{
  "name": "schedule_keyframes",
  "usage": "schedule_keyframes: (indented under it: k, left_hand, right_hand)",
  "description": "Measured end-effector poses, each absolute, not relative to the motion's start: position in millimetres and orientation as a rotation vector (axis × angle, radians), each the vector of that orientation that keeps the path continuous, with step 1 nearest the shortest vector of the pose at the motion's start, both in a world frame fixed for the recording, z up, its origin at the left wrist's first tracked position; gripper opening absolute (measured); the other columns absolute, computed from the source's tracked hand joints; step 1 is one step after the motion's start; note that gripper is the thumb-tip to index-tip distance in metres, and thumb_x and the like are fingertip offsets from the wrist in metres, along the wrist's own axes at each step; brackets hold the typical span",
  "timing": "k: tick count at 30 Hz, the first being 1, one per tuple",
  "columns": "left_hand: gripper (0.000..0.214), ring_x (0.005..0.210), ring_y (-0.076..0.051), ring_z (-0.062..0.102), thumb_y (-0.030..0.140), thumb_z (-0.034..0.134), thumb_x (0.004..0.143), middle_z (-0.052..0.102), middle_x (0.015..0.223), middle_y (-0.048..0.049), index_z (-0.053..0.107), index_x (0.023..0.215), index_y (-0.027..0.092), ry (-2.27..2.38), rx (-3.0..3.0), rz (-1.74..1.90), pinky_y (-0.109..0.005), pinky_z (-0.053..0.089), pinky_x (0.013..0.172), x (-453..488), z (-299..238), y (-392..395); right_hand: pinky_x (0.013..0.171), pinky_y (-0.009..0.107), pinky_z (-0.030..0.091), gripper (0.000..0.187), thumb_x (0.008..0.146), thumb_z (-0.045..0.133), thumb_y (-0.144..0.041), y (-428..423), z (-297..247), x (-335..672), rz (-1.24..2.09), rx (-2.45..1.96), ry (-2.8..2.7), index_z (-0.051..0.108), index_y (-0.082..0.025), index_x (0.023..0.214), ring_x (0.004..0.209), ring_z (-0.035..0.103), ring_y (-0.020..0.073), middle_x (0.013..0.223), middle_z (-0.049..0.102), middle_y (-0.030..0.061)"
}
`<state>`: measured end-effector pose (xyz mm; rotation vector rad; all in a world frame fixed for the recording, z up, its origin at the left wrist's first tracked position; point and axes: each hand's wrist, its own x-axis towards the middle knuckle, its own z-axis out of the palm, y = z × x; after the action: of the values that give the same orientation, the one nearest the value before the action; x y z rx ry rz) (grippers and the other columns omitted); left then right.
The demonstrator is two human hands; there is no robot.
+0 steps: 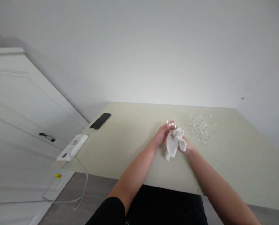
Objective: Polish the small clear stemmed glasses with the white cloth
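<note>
My left hand (162, 132) is closed around a small clear, shiny piece (171, 125), whose exact kind I cannot make out. A crumpled white cloth (174, 142) is bunched in my right hand (187, 146), which presses it against the clear piece. The cloth hides most of my right fingers, and one end of it hangs down close to the tabletop. Right of my hands lies a loose heap of similar clear, glossy pieces (201, 126), several of them, spread over the table.
The pale table (134, 122) meets a white wall (153, 56) at the back. On its left side lie a black phone (100, 121) and a white power strip (73, 147), whose cable (85, 184) hangs off the edge. A white cabinet (20, 125) stands at left.
</note>
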<state>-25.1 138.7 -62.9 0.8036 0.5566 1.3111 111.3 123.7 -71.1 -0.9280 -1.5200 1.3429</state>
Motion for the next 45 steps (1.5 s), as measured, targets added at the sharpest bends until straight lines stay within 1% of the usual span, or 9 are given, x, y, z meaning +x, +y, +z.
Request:
schedule_keyframes:
  k: [6, 11, 15, 21, 24, 28, 31, 36, 45]
  left_hand:
    - [0.064, 0.068, -0.014, 0.063, 0.049, 0.086, 0.057, 0.069, 0.078, -0.0009, 0.068, 0.108, 0.014, 0.766, 0.825, 1.383, -0.026, 0.047, 0.069, -22, -56, 136]
    - [0.075, 0.078, -0.018, 0.068, 0.057, 0.083, 0.058, 0.072, 0.085, -0.0045, 0.063, 0.116, 0.016, 0.58, 0.758, 1.341, -0.029, 0.049, 0.073, -28, -51, 128]
    - [0.069, 0.083, -0.022, 0.07, 0.057, 0.078, 0.066, 0.074, 0.096, -0.0077, 0.058, 0.119, 0.018, 0.55, 0.73, 1.305, -0.033, 0.052, 0.077, -31, -50, 126]
    - [0.074, 0.087, -0.019, 0.068, 0.054, 0.086, 0.057, 0.073, 0.106, -0.0104, 0.059, 0.116, 0.018, 0.479, 0.773, 1.421, -0.031, 0.051, 0.081, -36, -41, 132]
    - [0.07, 0.096, -0.017, 0.067, 0.052, 0.083, 0.063, 0.066, 0.125, -0.0097, 0.058, 0.121, 0.023, 0.456, 0.743, 1.558, -0.029, 0.05, 0.084, -45, -35, 134]
    - [0.067, 0.111, -0.018, 0.063, 0.047, 0.082, 0.068, 0.059, 0.137, -0.0086, 0.055, 0.127, 0.027, 0.477, 0.787, 1.574, -0.032, 0.048, 0.094, -51, -34, 134]
    - [0.075, 0.112, -0.022, 0.063, 0.039, 0.087, 0.062, 0.06, 0.134, -0.0111, 0.055, 0.129, 0.024, 0.506, 0.95, 1.463, -0.037, 0.045, 0.1, -44, -38, 133]
    - [0.075, 0.117, -0.025, 0.06, 0.032, 0.09, 0.059, 0.062, 0.131, -0.0129, 0.057, 0.126, 0.021, 0.551, 1.193, 1.376, -0.042, 0.042, 0.106, -30, -43, 133]
    - [0.072, 0.12, -0.025, 0.058, 0.034, 0.083, 0.07, 0.058, 0.134, -0.0111, 0.052, 0.134, 0.025, 0.701, 1.588, 1.37, -0.041, 0.047, 0.103, -23, -31, 112]
  right_hand:
    - [0.068, 0.033, 0.049, 0.02, 0.065, 0.071, -0.035, 129, -66, 110, 1.058, -1.101, -1.623, 0.06, -0.018, 0.063, 0.068, 0.058, 0.0205, 0.063, 0.062, 0.0041]
    - [0.075, 0.034, 0.052, 0.03, 0.068, 0.075, -0.045, 120, -60, 106, 1.622, -0.785, -1.268, 0.066, -0.02, 0.083, 0.085, 0.065, 0.0249, 0.079, 0.07, 0.0043]
    - [0.074, 0.035, 0.054, 0.037, 0.063, 0.082, -0.047, 115, -61, 101, 1.769, -0.733, -1.084, 0.066, -0.02, 0.084, 0.087, 0.066, 0.0268, 0.079, 0.07, 0.0045]
    - [0.069, 0.03, 0.054, 0.031, 0.067, 0.078, -0.043, 135, -67, 104, 1.588, -0.788, -0.903, 0.065, -0.022, 0.086, 0.083, 0.067, 0.0227, 0.081, 0.072, 0.0019]
    - [0.07, 0.03, 0.055, 0.025, 0.073, 0.071, -0.044, 146, -64, 114, 1.433, -0.877, -0.71, 0.064, -0.024, 0.087, 0.081, 0.068, 0.0202, 0.081, 0.073, -0.0001]
    - [0.078, 0.032, 0.056, 0.025, 0.077, 0.067, -0.043, 138, -59, 112, 1.615, -0.804, -0.775, 0.067, -0.022, 0.09, 0.09, 0.069, 0.0218, 0.089, 0.074, 0.0029]
    - [0.076, 0.032, 0.057, 0.016, 0.075, 0.066, -0.035, 128, -58, 99, 1.73, -0.896, -0.735, 0.066, -0.02, 0.081, 0.085, 0.07, 0.0232, 0.079, 0.074, 0.0037]
    - [0.075, 0.032, 0.056, 0.006, 0.068, 0.063, -0.023, 127, -62, 91, 1.654, -0.94, -0.711, 0.064, -0.02, 0.073, 0.083, 0.07, 0.0239, 0.076, 0.074, 0.0032]
    - [0.062, 0.029, 0.051, 0.024, 0.052, 0.067, -0.029, 132, -70, 97, 1.476, -1.004, -0.777, 0.068, -0.017, 0.072, 0.064, 0.065, 0.0212, 0.071, 0.073, 0.004]
